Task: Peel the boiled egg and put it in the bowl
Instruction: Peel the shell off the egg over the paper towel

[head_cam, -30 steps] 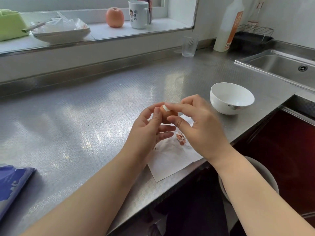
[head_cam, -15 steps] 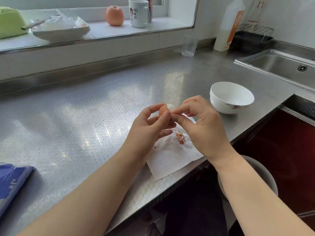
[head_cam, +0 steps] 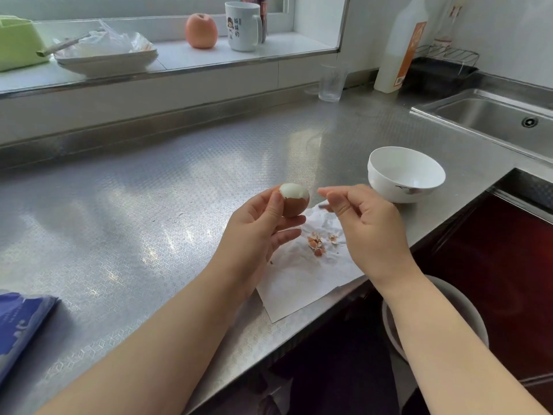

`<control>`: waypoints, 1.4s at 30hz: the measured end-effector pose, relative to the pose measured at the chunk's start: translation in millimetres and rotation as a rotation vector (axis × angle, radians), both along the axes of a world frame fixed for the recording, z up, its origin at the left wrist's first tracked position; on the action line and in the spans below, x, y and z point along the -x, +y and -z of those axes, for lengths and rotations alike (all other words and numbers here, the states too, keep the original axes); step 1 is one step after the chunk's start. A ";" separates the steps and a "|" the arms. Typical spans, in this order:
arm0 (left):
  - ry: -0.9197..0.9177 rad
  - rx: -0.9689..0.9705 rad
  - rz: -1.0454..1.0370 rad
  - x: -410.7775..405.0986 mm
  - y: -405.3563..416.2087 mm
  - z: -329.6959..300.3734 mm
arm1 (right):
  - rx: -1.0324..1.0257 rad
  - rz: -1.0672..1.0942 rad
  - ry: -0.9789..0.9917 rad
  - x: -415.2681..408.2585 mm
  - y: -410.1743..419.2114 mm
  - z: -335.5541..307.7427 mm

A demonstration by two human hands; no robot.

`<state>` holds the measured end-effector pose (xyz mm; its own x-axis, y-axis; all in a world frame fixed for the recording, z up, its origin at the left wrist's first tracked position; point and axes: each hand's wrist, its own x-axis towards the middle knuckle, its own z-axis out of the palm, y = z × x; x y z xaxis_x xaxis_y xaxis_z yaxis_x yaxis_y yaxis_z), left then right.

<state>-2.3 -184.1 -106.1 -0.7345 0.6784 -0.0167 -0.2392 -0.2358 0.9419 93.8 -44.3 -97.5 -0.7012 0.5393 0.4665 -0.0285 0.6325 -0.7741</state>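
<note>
My left hand [head_cam: 257,235] holds a brown boiled egg [head_cam: 294,202] upright above the steel counter. The egg's top is peeled white, and the lower part still has its shell. My right hand [head_cam: 368,229] hovers just right of the egg, apart from it. Its thumb and forefinger pinch together on what looks like a small shell piece. Several shell bits [head_cam: 315,244] lie on a white paper towel [head_cam: 302,277] under my hands. The white bowl [head_cam: 386,187] stands to the right, behind my right hand, with nothing in it.
A sink [head_cam: 493,115] lies at the far right, with a glass [head_cam: 332,82] and a white bottle [head_cam: 398,46] behind it. A blue packet [head_cam: 18,324] sits at the left front edge. A round white container [head_cam: 466,307] stands below the counter edge.
My right hand has pulled away to the right from the egg, and more bare white shows at the egg's top. My left hand has stayed put with the egg.
</note>
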 end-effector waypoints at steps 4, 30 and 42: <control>-0.009 0.021 -0.024 0.1 0.9 1.3 | -0.085 0.002 -0.043 -0.9 -5.2 2.5; -0.056 0.000 -0.030 -4.1 -0.9 -3.4 | -0.293 -0.034 0.008 14.2 -21.5 -7.4; 0.000 0.046 -0.033 -6.4 -2.1 -4.1 | -0.093 0.089 0.158 13.7 -23.8 -6.8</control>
<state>4.0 -186.1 -102.0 -0.7567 0.6520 -0.0476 -0.2319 -0.1997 0.9520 80.0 -68.1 -90.7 -0.5670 0.5450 0.6176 -0.0862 0.7065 -0.7025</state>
